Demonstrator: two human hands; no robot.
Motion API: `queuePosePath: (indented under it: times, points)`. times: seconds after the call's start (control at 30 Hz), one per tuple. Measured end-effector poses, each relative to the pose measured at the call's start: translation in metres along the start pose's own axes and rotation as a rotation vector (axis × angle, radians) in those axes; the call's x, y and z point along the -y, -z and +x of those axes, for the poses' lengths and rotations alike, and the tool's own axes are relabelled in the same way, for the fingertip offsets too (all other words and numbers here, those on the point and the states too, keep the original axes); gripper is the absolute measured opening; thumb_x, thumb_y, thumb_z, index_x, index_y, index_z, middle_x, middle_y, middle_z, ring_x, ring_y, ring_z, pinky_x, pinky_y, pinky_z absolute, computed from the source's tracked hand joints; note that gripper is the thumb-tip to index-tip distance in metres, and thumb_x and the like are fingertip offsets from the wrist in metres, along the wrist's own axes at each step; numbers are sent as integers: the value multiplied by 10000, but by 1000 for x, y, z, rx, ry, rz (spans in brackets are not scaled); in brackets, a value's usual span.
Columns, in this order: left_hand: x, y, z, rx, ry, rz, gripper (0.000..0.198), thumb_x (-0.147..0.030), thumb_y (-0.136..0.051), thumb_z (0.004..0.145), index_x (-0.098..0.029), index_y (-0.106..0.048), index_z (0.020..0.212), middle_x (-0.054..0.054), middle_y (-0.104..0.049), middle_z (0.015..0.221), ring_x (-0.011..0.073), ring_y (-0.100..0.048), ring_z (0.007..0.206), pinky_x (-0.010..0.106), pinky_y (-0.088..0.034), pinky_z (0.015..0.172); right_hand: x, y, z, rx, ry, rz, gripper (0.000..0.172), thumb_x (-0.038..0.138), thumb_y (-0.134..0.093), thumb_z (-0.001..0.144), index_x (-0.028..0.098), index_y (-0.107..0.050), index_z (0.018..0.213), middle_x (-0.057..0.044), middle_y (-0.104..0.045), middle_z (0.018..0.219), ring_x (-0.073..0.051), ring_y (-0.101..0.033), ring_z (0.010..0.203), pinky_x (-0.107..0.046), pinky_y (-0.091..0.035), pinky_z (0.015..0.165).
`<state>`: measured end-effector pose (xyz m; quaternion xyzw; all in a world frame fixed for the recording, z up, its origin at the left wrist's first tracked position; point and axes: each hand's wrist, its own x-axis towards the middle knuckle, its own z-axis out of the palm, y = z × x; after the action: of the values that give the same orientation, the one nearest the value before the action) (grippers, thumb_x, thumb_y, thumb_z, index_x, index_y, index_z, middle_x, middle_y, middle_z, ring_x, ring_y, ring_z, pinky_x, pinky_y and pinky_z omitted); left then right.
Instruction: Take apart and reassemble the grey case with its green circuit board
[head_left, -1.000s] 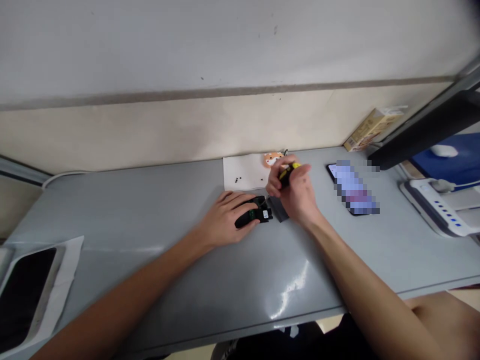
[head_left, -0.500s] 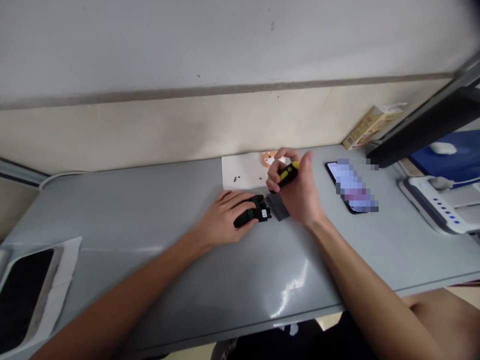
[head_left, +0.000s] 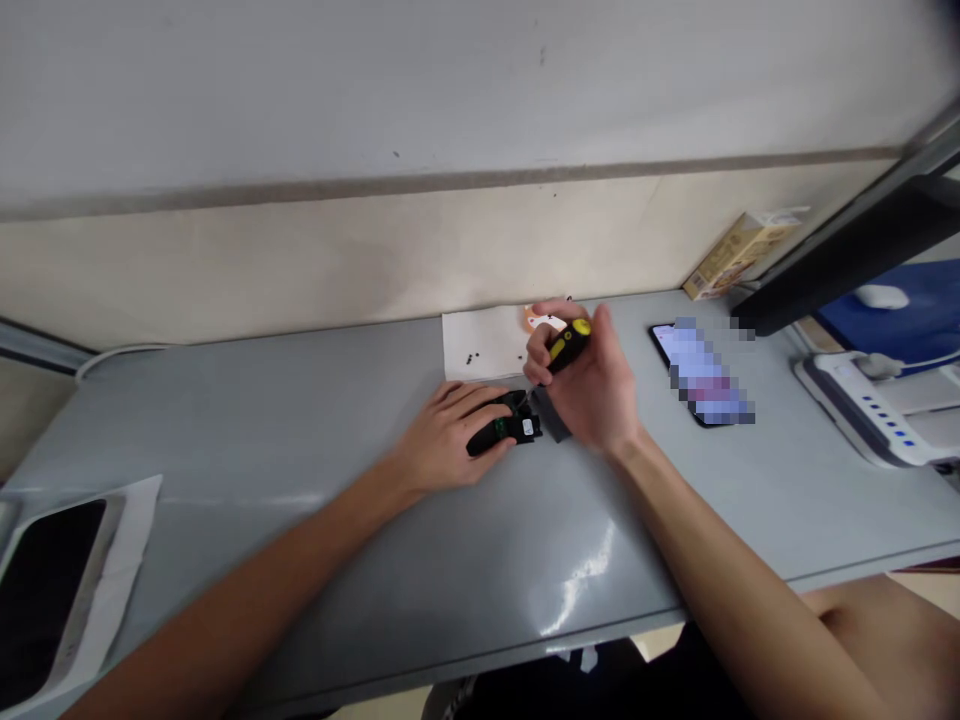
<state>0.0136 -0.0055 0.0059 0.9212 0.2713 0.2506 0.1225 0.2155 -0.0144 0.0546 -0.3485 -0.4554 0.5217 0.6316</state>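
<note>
My left hand (head_left: 444, 440) is wrapped over a small black electronic device (head_left: 487, 436) lying on the grey table, holding it down. A bit of green circuit board and a white label show on the device. My right hand (head_left: 589, 385) grips a black and yellow screwdriver (head_left: 569, 345), tilted, its tip pointing down at the device's right part. Whether the tip sits in a screw is too small to tell. Just right of the device, partly under my right hand, lies a dark grey flat piece (head_left: 551, 418).
Behind my hands, a white paper sheet (head_left: 480, 335) bears several tiny dark screws (head_left: 470, 358) and an orange-and-white round item (head_left: 534, 318), partly hidden. A phone (head_left: 694, 375) and a power strip (head_left: 862, 410) lie to the right. A box (head_left: 739, 255) leans by the wall; a tablet-like device (head_left: 49, 590) is at left.
My right hand and the screwdriver have shifted slightly left, and the screwdriver's handle stands more upright. My left hand and the black device stay in place.
</note>
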Motion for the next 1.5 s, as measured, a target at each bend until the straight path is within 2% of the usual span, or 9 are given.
queuePosePath:
  times: [0.17, 0.27, 0.37, 0.63, 0.87, 0.97, 1.1, 1.27, 1.5]
  points:
    - [1, -2, 0, -18, -14, 13, 245, -324, -657, 945, -232, -696, 1168, 79, -691, 1338, 250, -661, 1213, 440, -480, 1063, 4, 1, -2, -5, -28, 102, 382, 558, -707, 885, 246, -490, 839, -6, -599, 943, -117, -598, 706, -294, -518, 653]
    - [2, -2, -1, -16, -16, 6, 240, -320, -655, 948, -227, -690, 1167, 83, -694, 1333, 250, -658, 1224, 441, -479, 1066, 3, 3, -3, -37, -12, 59, 470, 499, -772, 854, 257, -372, 805, 72, -505, 703, -74, -439, 491, -244, -393, 488]
    - [1, -2, -1, -27, -23, 7, 231, -313, -654, 949, -225, -687, 1160, 84, -695, 1329, 245, -660, 1221, 437, -480, 1064, 4, 2, -1, -52, 27, 53, 410, 566, -688, 902, 263, -423, 823, 90, -352, 593, -82, -323, 461, -244, -330, 459]
    - [2, -1, -1, 3, -11, 15, 239, -301, -651, 953, -228, -689, 1178, 80, -682, 1351, 250, -643, 1245, 438, -472, 1070, 6, 8, 1, 0, -29, 119, 339, 559, -687, 894, 243, -572, 849, -20, -617, 1004, -141, -636, 829, -305, -536, 744]
    - [1, -1, 0, 1, -10, 9, 225, -313, -641, 962, -229, -690, 1165, 79, -693, 1330, 250, -652, 1236, 443, -472, 1073, -1, 8, 0, -53, 78, -3, 392, 614, -642, 913, 263, -487, 834, 77, -434, 580, -106, -439, 494, -276, -414, 537]
    - [0, 0, -1, -7, -16, 17, 223, -302, -639, 965, -230, -685, 1171, 82, -693, 1324, 249, -651, 1234, 444, -476, 1067, 4, 3, 0, -7, -6, 102, 425, 655, -465, 982, 261, -623, 987, 23, -497, 703, -130, -510, 625, -305, -481, 650]
    - [1, 0, -1, -13, -28, 25, 234, -285, -653, 948, -227, -683, 1174, 79, -691, 1326, 247, -652, 1229, 442, -489, 1057, 4, 6, 0, -35, -24, 158, 307, 529, -704, 890, 245, -593, 852, -22, -621, 974, -151, -636, 846, -314, -532, 758]
    - [1, -1, -2, -24, -32, 34, 220, -277, -641, 955, -226, -682, 1165, 77, -688, 1336, 244, -655, 1226, 437, -495, 1046, -3, 11, 1, -85, 35, 18, 454, 547, -755, 851, 249, -426, 756, 65, -510, 616, -93, -444, 474, -265, -376, 493]
    - [1, -1, -2, -20, -26, 49, 232, -281, -641, 955, -220, -671, 1177, 86, -690, 1327, 255, -649, 1240, 456, -489, 1064, 3, -1, 0, 12, -52, 192, 333, 575, -619, 935, 248, -662, 983, -4, -580, 856, -130, -586, 745, -303, -507, 715]
